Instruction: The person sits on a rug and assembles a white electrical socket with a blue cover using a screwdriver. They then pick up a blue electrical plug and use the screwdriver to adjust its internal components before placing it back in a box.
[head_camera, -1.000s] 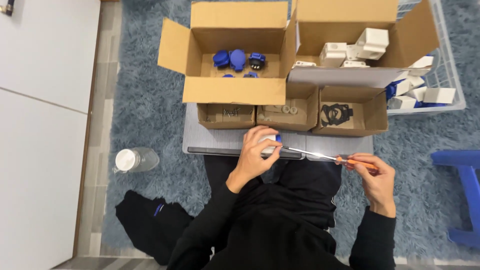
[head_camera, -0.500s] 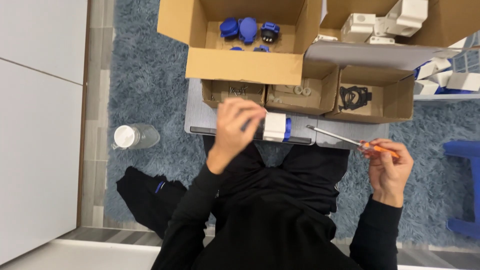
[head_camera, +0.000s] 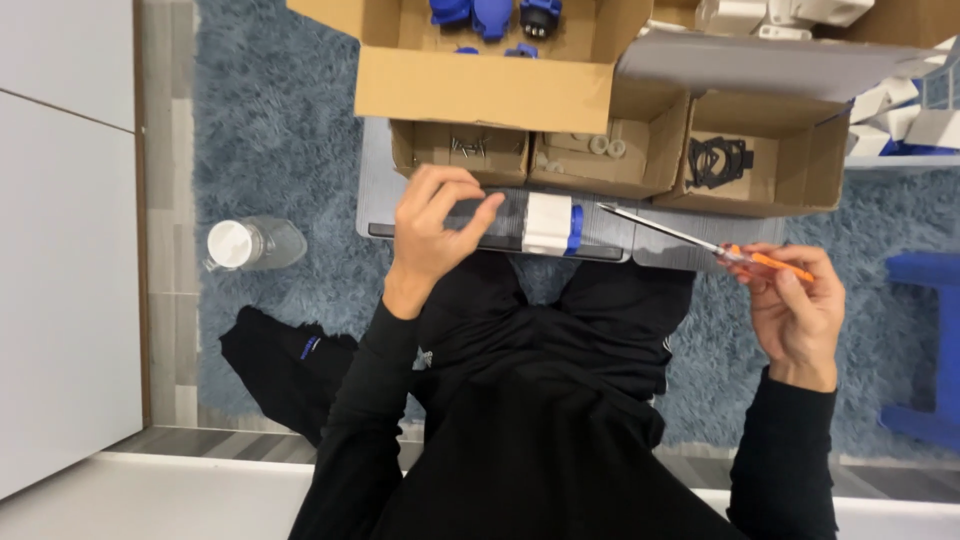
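A white and blue plug-like part (head_camera: 551, 222) lies on the grey lap board (head_camera: 380, 205). My left hand (head_camera: 436, 225) hovers just left of it with fingers curled and apart, holding nothing that I can see. My right hand (head_camera: 795, 310) grips a screwdriver (head_camera: 700, 240) by its orange handle, the thin metal shaft pointing left toward the part. I sit on the floor in black clothes with the board across my lap.
Small cardboard boxes stand along the board's far edge: one with screws (head_camera: 465, 150), one with washers (head_camera: 600, 150), one with black gaskets (head_camera: 720, 160). A bigger box (head_camera: 480, 90) holds blue parts. A clear bottle (head_camera: 250, 243) lies on the blue rug; a blue stool (head_camera: 925, 330) at right.
My left hand has let go of the white and blue part, which now lies on the board, and has moved left. The view has tilted down, so the boxes sit higher.
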